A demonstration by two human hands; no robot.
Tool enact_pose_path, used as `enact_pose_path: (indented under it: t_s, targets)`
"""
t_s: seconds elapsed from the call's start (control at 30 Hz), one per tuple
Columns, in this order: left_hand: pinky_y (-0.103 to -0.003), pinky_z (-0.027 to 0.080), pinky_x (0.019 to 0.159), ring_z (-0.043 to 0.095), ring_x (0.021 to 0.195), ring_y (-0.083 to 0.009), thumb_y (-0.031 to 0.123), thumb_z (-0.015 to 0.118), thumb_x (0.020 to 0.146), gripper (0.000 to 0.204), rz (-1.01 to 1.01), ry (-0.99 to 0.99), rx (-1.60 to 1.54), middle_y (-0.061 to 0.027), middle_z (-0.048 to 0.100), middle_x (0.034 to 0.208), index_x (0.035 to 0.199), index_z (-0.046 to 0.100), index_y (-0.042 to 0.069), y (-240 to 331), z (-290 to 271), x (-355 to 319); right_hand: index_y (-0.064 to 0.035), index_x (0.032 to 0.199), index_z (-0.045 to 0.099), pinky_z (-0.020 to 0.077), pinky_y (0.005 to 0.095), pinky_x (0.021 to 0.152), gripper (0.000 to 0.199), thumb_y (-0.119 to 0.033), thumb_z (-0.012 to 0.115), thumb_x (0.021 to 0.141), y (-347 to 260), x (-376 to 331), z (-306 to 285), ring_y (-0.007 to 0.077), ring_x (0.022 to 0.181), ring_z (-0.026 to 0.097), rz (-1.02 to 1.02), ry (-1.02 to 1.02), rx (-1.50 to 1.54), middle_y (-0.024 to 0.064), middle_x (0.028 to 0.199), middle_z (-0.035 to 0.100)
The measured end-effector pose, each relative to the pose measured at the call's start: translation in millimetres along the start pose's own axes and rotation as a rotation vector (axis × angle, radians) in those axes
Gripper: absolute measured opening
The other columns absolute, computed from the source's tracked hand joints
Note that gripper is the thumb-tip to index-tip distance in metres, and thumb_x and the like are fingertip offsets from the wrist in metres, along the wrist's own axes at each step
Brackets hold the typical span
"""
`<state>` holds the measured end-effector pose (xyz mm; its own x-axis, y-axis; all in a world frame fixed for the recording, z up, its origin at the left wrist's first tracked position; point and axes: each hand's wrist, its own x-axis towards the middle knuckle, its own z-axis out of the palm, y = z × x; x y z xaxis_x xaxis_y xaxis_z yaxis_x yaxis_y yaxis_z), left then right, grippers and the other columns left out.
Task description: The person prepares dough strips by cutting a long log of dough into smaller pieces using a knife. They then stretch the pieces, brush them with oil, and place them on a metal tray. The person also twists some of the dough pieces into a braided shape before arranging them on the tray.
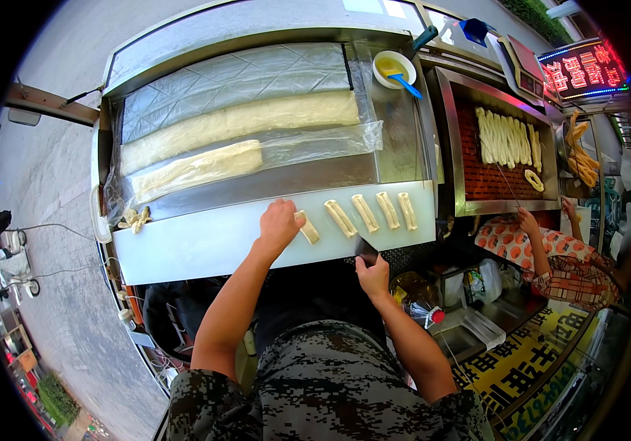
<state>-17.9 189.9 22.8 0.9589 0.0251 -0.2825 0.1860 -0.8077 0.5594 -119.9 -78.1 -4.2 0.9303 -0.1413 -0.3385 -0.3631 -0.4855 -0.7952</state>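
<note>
My left hand [280, 224] is closed over the white cutting board, its fingers at the upper end of a short dough strip [308, 229]. My right hand [373, 275] grips a knife [364, 250] with a broad dark blade, low at the board's near edge. Several grooved dough strips [364, 212] lie apart from each other in a row to the right of my left hand. Beyond the cutting board [183, 250], a flattened length of dough [198, 170] and a longer dough roll [242, 125] rest partly under clear plastic film.
A white bowl [395, 70] of yellow liquid holds a blue brush. Dough scraps [134, 220] sit at the board's left end. At right, several pale strips [506, 138] are in a fryer [470, 200], where another person's hand [528, 222] holds a long thin stick. An oil jug [417, 298] stands below.
</note>
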Motion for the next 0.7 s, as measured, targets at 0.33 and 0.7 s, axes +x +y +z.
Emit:
enact_pose_path:
  t_s: [0.33,0.7]
  targets:
    - [-0.032,0.045,0.062,0.053,0.071,-0.0139,0.011,0.064,0.077,0.025,-0.051,-0.594,-0.755,-0.0029,0.059,0.077,0.101,0.064,0.005,32.0,-11.7,-2.8,0.0034,0.101,0.062,0.0544,0.0395,0.068,0.028,-0.015,0.068,0.082,-11.5,1.9,1.4,0.0342,0.075,0.070,-0.072,0.024,-0.083,0.0182,0.079,0.070]
    - [-0.036,0.052,0.072,0.066,0.073,-0.0252,0.015,0.063,0.079,0.025,-0.120,-0.387,-0.450,-0.0146,0.070,0.080,0.097,0.071,0.000,16.5,10.3,31.4,-0.0029,0.086,0.057,0.0522,0.0420,0.061,0.013,-0.012,0.066,0.084,-49.3,20.8,33.7,0.0367,0.067,0.066,-0.267,-0.048,-0.082,0.0172,0.070,0.065]
